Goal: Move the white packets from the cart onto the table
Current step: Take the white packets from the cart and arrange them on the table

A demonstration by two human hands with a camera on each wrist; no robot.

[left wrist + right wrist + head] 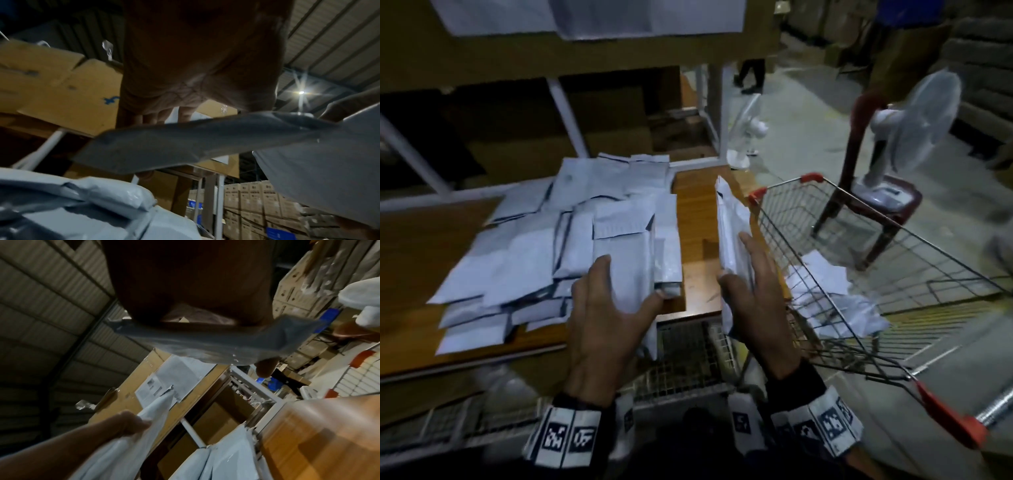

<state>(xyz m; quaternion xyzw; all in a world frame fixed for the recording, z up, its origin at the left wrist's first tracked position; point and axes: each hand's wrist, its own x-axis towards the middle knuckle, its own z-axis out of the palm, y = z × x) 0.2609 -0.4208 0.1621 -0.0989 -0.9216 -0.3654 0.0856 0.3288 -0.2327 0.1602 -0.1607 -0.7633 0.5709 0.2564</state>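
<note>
A heap of white packets [558, 240] covers the wooden table [697, 202]. My left hand [630, 278] grips one white packet [626, 246] flat over the heap's right side, fingers on top and thumb at its near corner; the left wrist view shows this packet [185, 142] under the palm. My right hand [734, 257] pinches another white packet [729, 212] standing on edge above the table's right edge, seen from below as a packet [216, 344] in the right wrist view. The wire cart [784, 186] stands to the right and holds several white packets [822, 277].
A white fan [914, 126] sits on a red chair [876, 219] beyond the cart. A smaller fan [748, 126] stands on the floor behind the table. A person's legs [751, 73] show far back. Cardboard boxes [602, 113] fill the rack behind the table.
</note>
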